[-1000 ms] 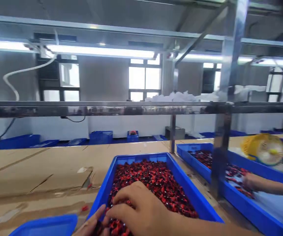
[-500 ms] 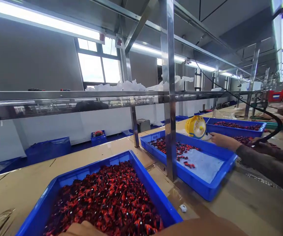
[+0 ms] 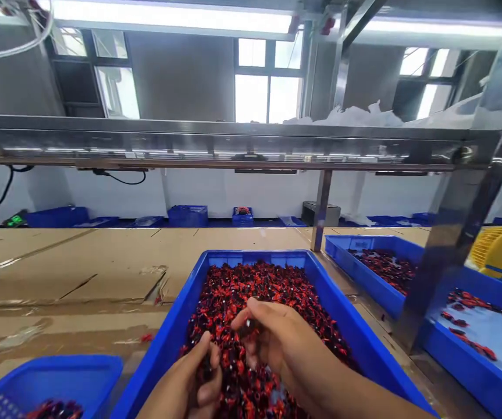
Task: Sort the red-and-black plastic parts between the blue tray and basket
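A deep blue tray (image 3: pixel 366 343) full of small glossy red-and-black parts (image 3: pixel 259 285) lies right in front of me. Both of my hands are over the near half of this heap. My left hand (image 3: pixel 189 378) is curled, thumb tip close to the bent fingers; a dark bit shows between them, too blurred to name. My right hand (image 3: pixel 285 337) faces it from the right, its thumb and forefinger nearly meeting around a small dark piece whose kind is unclear. A narrow gap separates the two hands.
At lower left stands a blue basket (image 3: pixel 65 366) with some parts inside. A second blue tray (image 3: pixel 364 241), partly filled, lies to the right behind a metal post (image 3: pixel 447 250). A yellow fan (image 3: pixel 499 250) is at the right edge. A metal shelf (image 3: pixel 189 139) crosses above the table.
My view has swung left, so the full tray is now centred. Both hands now show over the parts; before, only part of a hand and a blurred arm appeared along the bottom edge.
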The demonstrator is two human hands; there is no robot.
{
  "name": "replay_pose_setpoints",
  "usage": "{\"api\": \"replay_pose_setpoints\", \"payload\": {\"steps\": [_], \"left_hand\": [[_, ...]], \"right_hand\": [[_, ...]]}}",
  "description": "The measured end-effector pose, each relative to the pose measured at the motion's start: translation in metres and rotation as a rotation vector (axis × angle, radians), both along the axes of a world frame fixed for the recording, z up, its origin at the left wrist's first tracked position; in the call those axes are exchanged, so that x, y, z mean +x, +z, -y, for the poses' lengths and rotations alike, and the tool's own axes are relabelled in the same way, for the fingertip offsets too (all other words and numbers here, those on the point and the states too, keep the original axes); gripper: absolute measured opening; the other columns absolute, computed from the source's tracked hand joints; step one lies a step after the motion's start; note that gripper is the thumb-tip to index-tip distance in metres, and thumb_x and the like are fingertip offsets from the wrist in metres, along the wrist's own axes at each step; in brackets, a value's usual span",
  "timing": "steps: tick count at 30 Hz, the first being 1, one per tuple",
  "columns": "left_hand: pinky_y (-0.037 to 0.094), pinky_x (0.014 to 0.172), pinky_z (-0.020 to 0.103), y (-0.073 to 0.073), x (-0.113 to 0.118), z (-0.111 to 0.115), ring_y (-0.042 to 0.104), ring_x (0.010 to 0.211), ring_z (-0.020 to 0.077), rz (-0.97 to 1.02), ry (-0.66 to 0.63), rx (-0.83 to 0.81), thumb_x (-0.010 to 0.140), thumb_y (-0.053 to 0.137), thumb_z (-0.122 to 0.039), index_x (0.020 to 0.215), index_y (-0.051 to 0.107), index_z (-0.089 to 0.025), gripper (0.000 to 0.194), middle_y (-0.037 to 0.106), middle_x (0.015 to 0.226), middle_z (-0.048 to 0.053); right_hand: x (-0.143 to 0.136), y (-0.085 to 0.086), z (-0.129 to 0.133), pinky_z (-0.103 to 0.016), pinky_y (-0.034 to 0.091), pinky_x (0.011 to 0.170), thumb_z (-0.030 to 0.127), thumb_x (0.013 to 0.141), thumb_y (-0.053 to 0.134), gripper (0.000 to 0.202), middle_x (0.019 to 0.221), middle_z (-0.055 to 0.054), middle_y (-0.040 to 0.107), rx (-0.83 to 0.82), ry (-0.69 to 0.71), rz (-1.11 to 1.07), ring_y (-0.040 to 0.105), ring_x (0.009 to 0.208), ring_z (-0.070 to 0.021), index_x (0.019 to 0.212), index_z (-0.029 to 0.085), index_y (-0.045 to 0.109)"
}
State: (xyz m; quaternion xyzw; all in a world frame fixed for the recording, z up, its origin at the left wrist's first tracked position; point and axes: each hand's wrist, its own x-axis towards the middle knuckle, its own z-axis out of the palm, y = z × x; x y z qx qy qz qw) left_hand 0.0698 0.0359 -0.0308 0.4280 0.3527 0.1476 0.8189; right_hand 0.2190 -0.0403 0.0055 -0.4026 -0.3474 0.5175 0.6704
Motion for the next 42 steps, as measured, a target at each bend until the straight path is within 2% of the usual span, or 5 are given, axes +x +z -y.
{"api": "replay_pose_setpoints", "payload": {"steps": [8,15,25,33,42], "left_hand": [[0.024,0.043,0.019,0.001,0.005,0.004,0.034,0.045,0.0062,0.141,0.021,-0.17,0.092,0.042,-0.049,0.089,0.048,-0.02,0.03,0.046,0.062,-0.004],[0.037,0.046,0.023,-0.016,0.008,0.004,0.048,0.048,0.0108,0.252,0.002,0.079,0.081,0.059,-0.059,0.079,0.053,-0.016,0.043,0.054,0.059,-0.001],[0.04,0.054,0.023,-0.006,0.005,0.006,0.056,0.058,0.0144,0.318,-0.058,0.105,0.09,0.051,-0.049,0.093,0.06,-0.013,0.037,0.058,0.063,0.004],[0.04,0.057,0.024,-0.002,0.001,0.003,0.058,0.063,0.0146,0.299,-0.042,-0.181,0.092,0.044,-0.043,0.085,0.062,-0.015,0.035,0.063,0.079,0.006],[0.025,0.044,0.022,-0.002,0.005,0.002,0.038,0.046,0.0077,0.238,-0.072,-0.016,0.072,0.066,-0.059,0.087,0.062,-0.017,0.044,0.053,0.066,-0.002]], "right_hand": [[-0.006,-0.005,0.007,-0.028,0.05,0.068,0.037,0.085,0.063,0.02,0.073,-0.002,0.066,-0.123,0.087,0.401,0.062,0.067,-0.0137,0.086,0.016,0.066],[-0.001,-0.006,0.011,-0.03,0.05,0.074,0.012,0.078,0.063,0.025,0.092,-0.001,0.065,0.188,-0.094,1.19,0.061,0.084,-0.016,0.1,0.025,0.065],[-0.002,-0.011,0.014,-0.031,0.051,0.075,0.01,0.082,0.06,0.024,0.094,-0.003,0.064,0.28,-0.217,1.299,0.061,0.087,-0.0168,0.101,0.025,0.066],[0.0,-0.001,0.017,-0.029,0.053,0.071,0.014,0.08,0.063,0.028,0.091,-0.002,0.07,0.37,-0.426,1.31,0.066,0.082,-0.017,0.105,0.024,0.059],[0.008,0.005,0.013,-0.029,0.052,0.078,0.01,0.081,0.057,0.029,0.097,-0.002,0.069,0.381,-0.433,1.246,0.065,0.088,-0.0157,0.105,0.024,0.059]]}}
